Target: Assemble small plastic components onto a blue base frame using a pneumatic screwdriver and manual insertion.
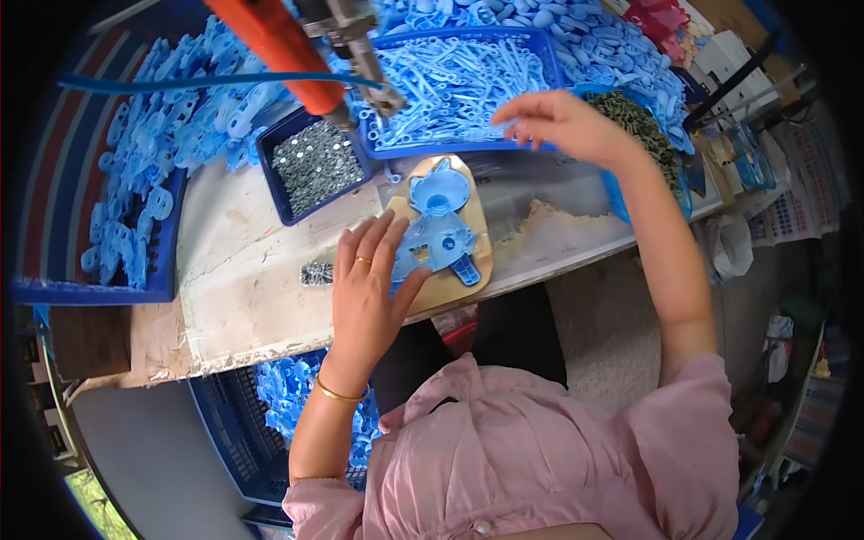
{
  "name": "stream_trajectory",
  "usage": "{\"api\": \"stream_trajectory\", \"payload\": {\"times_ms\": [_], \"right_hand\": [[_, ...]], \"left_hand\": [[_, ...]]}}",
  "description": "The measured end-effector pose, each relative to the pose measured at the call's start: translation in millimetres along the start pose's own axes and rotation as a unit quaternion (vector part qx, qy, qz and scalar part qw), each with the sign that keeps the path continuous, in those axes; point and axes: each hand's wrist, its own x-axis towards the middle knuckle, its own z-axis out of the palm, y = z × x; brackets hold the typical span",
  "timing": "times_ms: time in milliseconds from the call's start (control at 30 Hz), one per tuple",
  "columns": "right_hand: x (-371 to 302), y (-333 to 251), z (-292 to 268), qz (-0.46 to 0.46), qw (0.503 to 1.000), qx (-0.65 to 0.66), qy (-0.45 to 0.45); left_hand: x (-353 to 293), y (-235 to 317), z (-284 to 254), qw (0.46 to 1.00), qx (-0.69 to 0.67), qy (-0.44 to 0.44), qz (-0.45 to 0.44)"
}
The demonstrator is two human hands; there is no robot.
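A light blue molded plastic part [438, 209], with a round upper cup and a wider lower body, lies on a yellowish board-like holder [479, 229] at the table's front edge. Over the left side of the holder is my left hand [367, 274], fingers stretched out, its thumb at the part's lower edge; whether it touches is hard to tell. My right hand [567, 126] hovers at the right end of a blue tray [450, 147] full of thin light blue plastic sticks [450, 85]. Its fingers are loosely bent and apart, and I see nothing held in them.
Above the holder hang an orange power driver [288, 54] and a metal clamp arm. Left of it stands a dark blue bin of small metal pieces [319, 162]. Blue parts [202, 117] heap up at left. Right, a blue basket holds brownish-green pieces [634, 121].
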Motion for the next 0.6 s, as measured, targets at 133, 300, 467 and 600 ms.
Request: {"api": "stream_trajectory", "payload": {"times_ms": [133, 300, 467, 600], "right_hand": [[-40, -21, 60, -0.057, 0.995, 0.043, -0.063], [-78, -16, 69, -0.046, 0.998, 0.003, 0.042], [-108, 69, -47, 0.034, 0.843, -0.410, 0.348], [-106, 105, -68, 0.008, 0.876, -0.412, 0.251]], "left_hand": [[27, 37, 3, 0.992, -0.094, 0.076, 0.027], [25, 52, 21, 0.974, -0.212, -0.058, -0.048], [23, 58, 15, 0.930, -0.343, -0.063, -0.115], [26, 66, 19, 0.931, -0.340, -0.085, -0.106]]}}
